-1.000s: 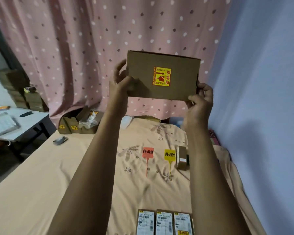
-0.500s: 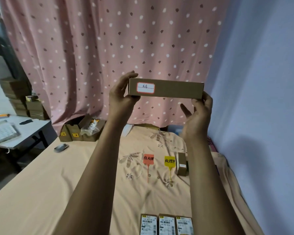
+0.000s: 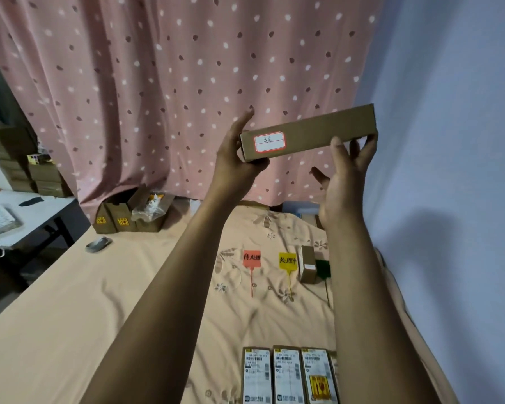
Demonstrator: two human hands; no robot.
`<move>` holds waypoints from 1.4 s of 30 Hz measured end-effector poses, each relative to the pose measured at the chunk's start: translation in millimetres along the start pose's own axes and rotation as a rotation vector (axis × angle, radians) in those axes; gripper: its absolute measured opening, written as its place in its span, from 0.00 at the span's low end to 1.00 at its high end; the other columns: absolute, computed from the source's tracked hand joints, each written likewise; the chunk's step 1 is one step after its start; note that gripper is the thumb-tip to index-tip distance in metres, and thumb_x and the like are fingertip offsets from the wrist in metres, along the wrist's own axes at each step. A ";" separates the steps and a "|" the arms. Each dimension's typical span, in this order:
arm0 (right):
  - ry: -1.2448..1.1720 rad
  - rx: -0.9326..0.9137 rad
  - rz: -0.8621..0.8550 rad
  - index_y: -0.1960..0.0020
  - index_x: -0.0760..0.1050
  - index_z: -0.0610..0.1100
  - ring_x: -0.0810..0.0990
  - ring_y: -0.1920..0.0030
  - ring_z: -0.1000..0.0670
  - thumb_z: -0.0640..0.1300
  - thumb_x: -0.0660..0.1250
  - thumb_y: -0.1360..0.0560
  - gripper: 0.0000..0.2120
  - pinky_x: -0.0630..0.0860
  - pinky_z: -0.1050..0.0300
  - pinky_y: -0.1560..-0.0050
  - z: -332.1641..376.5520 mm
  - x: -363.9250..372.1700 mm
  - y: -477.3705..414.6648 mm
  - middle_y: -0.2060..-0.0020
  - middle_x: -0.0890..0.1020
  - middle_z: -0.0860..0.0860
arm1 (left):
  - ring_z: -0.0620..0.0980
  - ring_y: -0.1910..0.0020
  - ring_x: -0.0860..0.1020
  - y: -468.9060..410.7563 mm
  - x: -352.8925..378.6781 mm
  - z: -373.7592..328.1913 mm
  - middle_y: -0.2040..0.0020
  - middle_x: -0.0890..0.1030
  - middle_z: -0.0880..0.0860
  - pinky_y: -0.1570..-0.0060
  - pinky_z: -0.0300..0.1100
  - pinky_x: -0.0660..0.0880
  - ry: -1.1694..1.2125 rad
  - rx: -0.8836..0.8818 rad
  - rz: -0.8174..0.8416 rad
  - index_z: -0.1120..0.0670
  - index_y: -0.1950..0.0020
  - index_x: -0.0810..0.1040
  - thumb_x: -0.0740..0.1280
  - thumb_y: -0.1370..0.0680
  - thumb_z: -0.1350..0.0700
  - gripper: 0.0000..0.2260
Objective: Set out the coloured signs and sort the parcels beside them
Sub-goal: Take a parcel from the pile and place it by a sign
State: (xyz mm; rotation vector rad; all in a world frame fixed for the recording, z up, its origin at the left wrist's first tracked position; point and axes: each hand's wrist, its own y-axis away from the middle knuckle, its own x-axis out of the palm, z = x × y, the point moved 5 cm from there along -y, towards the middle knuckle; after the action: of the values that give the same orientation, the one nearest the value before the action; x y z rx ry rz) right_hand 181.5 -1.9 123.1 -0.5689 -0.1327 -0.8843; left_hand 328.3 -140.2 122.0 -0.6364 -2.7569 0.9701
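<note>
**A:** What are the hands doing?

**B:** The left hand (image 3: 236,158) keeps a firm grip on the left end of the parcel (image 3: 308,134), thumb beneath and fingers behind. The right hand (image 3: 341,182) has a loose grip, near-straight fingers propping the right end, thumb splayed clear.

**A:** What changed?

**B:** A second ago the broad face with the yellow sticker faced us. Now the narrow side with its red-bordered label (image 3: 269,142) does, and the right end has tipped up. It's high above the bed (image 3: 99,301).

**A:** Meaning?

**B:** I'd judge the label is being read to pick a sign. Below lie the red sign (image 3: 251,259) and the yellow sign (image 3: 287,260), then a small box (image 3: 307,265) just beside the green sign (image 3: 322,268).
</note>
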 end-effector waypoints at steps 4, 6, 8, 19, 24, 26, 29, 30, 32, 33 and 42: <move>0.059 0.133 0.006 0.18 0.53 0.52 0.71 0.27 0.47 0.58 0.65 0.23 0.38 0.71 0.37 0.28 -18.3 -14.6 -6.9 0.24 0.69 0.50 | 0.49 0.39 0.81 8.1 40.7 16.9 0.40 0.83 0.50 0.43 0.55 0.82 -0.072 -0.016 0.038 0.53 0.34 0.78 0.78 0.30 0.57 0.25; 0.125 0.140 0.072 0.21 0.60 0.53 0.74 0.31 0.50 0.57 0.64 0.21 0.31 0.73 0.39 0.29 -29.6 -18.0 -6.2 0.29 0.74 0.51 | 0.48 0.39 0.81 15.6 71.0 25.2 0.40 0.82 0.51 0.42 0.53 0.82 -0.091 -0.050 0.037 0.53 0.35 0.78 0.78 0.30 0.52 0.25; 0.166 0.152 0.070 0.21 0.59 0.54 0.76 0.32 0.50 0.60 0.63 0.22 0.32 0.74 0.40 0.30 -42.9 -30.3 -6.9 0.30 0.75 0.52 | 0.48 0.39 0.81 23.9 101.9 35.4 0.40 0.82 0.53 0.41 0.51 0.81 -0.025 -0.087 0.089 0.55 0.34 0.76 0.77 0.28 0.55 0.24; 0.257 0.338 -0.082 0.28 0.72 0.52 0.80 0.37 0.45 0.55 0.65 0.28 0.28 0.82 0.44 0.42 -85.4 -212.1 -96.6 0.34 0.79 0.50 | 0.49 0.45 0.82 53.2 299.0 121.5 0.42 0.79 0.57 0.46 0.46 0.81 0.238 -0.467 0.386 0.45 0.25 0.63 0.63 0.18 0.45 0.22; 0.433 0.496 -0.018 0.38 0.80 0.53 0.82 0.40 0.42 0.57 0.63 0.27 0.20 0.82 0.49 0.52 -155.4 -292.3 -127.7 0.42 0.84 0.50 | 0.51 0.51 0.81 72.5 390.0 205.9 0.48 0.79 0.52 0.50 0.56 0.84 0.151 -0.669 0.469 0.39 0.24 0.65 0.64 0.20 0.40 0.24; 0.464 0.571 -0.036 0.39 0.80 0.54 0.81 0.39 0.43 0.57 0.63 0.27 0.19 0.81 0.43 0.42 -192.7 -328.4 -137.8 0.42 0.84 0.51 | 0.51 0.56 0.80 84.9 420.0 243.8 0.54 0.80 0.53 0.52 0.55 0.83 0.104 -0.749 0.482 0.39 0.25 0.67 0.65 0.24 0.37 0.28; 0.505 0.689 -0.067 0.47 0.81 0.54 0.82 0.41 0.42 0.52 0.61 0.28 0.14 0.77 0.42 0.37 -244.2 -374.1 -150.4 0.48 0.85 0.51 | 0.53 0.56 0.79 107.4 457.1 301.2 0.56 0.80 0.53 0.58 0.50 0.78 0.043 -0.892 0.482 0.42 0.22 0.65 0.66 0.29 0.34 0.36; 0.517 0.731 -0.069 0.49 0.81 0.53 0.82 0.42 0.41 0.51 0.61 0.29 0.13 0.78 0.42 0.39 -261.4 -387.2 -155.6 0.50 0.85 0.50 | 0.54 0.55 0.79 113.2 468.7 316.8 0.55 0.81 0.52 0.59 0.49 0.79 0.020 -0.937 0.494 0.42 0.21 0.64 0.66 0.28 0.36 0.35; 0.539 0.800 -0.073 0.47 0.81 0.49 0.83 0.46 0.39 0.49 0.61 0.26 0.13 0.80 0.41 0.45 -290.0 -406.6 -160.4 0.51 0.85 0.46 | 0.51 0.56 0.79 123.3 486.5 343.0 0.55 0.80 0.48 0.59 0.49 0.80 -0.015 -0.991 0.530 0.42 0.22 0.65 0.64 0.21 0.41 0.27; 0.537 0.840 -0.091 0.43 0.80 0.46 0.84 0.49 0.40 0.47 0.60 0.23 0.13 0.82 0.44 0.49 -305.8 -416.2 -163.8 0.51 0.84 0.46 | 0.50 0.56 0.79 127.4 495.7 358.1 0.55 0.79 0.47 0.57 0.50 0.81 -0.018 -1.012 0.533 0.44 0.25 0.68 0.64 0.19 0.45 0.22; 0.451 1.143 -0.197 0.37 0.75 0.36 0.80 0.58 0.47 0.39 0.62 0.18 0.12 0.76 0.55 0.61 -413.6 -497.3 -159.8 0.58 0.79 0.48 | 0.49 0.45 0.82 182.8 545.3 459.6 0.45 0.80 0.48 0.41 0.53 0.81 -0.101 -1.132 0.539 0.51 0.30 0.74 0.66 0.18 0.49 0.17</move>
State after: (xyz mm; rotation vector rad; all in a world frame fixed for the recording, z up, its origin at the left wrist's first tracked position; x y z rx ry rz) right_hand -306.3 47.8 -328.0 0.7161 -0.2557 -0.9488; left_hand -226.0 -31.5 -350.2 -1.5201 -3.0711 -0.6966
